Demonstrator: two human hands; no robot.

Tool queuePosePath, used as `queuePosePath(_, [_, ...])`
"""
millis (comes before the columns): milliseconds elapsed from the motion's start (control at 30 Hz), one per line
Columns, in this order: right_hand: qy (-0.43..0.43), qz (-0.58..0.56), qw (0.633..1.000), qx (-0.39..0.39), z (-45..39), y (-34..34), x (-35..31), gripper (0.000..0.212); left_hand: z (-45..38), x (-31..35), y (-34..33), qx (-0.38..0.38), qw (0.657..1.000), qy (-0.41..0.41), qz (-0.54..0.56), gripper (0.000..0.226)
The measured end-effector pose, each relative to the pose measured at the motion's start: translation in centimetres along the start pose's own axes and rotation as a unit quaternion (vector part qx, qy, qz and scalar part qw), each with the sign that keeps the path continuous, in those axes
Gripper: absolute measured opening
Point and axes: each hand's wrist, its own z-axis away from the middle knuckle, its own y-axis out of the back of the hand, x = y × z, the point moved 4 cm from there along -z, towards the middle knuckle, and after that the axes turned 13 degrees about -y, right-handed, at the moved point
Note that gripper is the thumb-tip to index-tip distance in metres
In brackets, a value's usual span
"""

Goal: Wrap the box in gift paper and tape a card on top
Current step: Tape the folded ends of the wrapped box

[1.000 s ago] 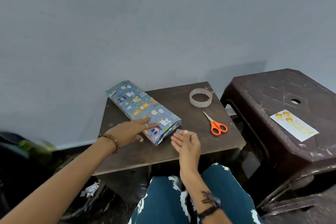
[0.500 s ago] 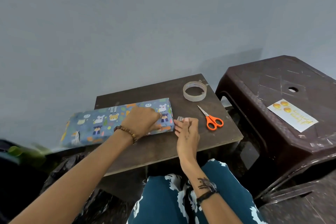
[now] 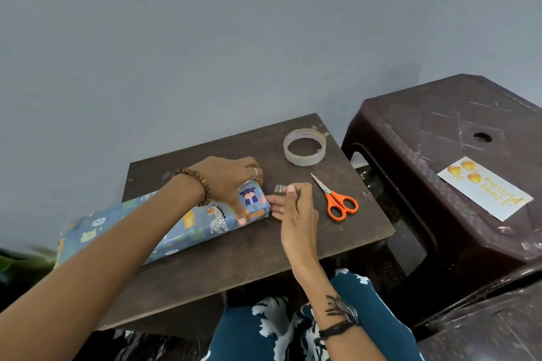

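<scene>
Pinching tape piece (image 3: pixel 280 188) | right hand (image 3: pixel 296 208) at box (image 3: pixel 205 221) end | left hand (image 3: pixel 227 182) gripping

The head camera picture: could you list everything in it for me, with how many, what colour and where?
wrapped box: one, blue animal-print paper, lying on the table's left side
piece of tape: one, clear, pinched in right hand
tape roll: one, clear, table's far right
scissors: one, orange handles, right of the box
card: one, white with yellow print, on the stool
table: one, dark brown
stool: one, dark brown plastic, right
left hand: grips the box end
right hand: at the box end
</scene>
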Motion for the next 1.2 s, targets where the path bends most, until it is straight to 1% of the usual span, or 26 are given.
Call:
queuePosePath(100, [-0.007, 0.025, 1.0, 0.007, -0.9, 0.2, -0.2, 0.019, 0.3, -0.2, -0.1, 0.02, 1.0, -0.007, -0.005, 0.075])
queuePosePath(233, [0.032, 0.09, 0.995, 0.014, -1.1, 0.1, -0.4, 0.013, 0.5, 0.0, -0.1, 0.021, 0.999, -0.002, -0.03, 0.076])
queuePosePath(467, [0.076, 0.167, 0.982, 0.047, -1.4, -0.2, 0.1, 0.015, 1.0, 0.7, 0.2, 0.023, 0.999, 0.008, -0.042, 0.079])
queuePosePath(533, [0.065, 0.166, 0.983, 0.046, -1.5, -0.4, 0.4, 0.017, 0.9, 0.8, 0.3, 0.021, 0.999, 0.01, -0.041, 0.079])
queuePosePath(700, [0.028, 0.121, 0.992, 0.025, -1.8, -0.4, 0.6, 0.022, 0.8, 0.8, 0.4, 0.018, 0.999, 0.012, -0.046, 0.08])
queuePosePath(867, [0.038, 0.152, 0.987, 0.028, -1.9, -0.5, 0.5, 0.023, 0.7, 0.8, 0.4, 0.017, 0.999, 0.012, -0.04, 0.076])
queuePosePath(1100, [0.037, 0.149, 0.987, 0.055, -2.0, -0.5, 0.4, 0.024, 0.6, 0.8, 0.3, 0.015, 0.999, 0.012, -0.042, 0.075])
queuePosePath(1200, [0.034, 0.157, 0.986, 0.053, -1.7, -0.4, -0.1, 0.024, 0.4, 0.7, 0.2, 0.012, 0.999, 0.015, -0.04, 0.075])
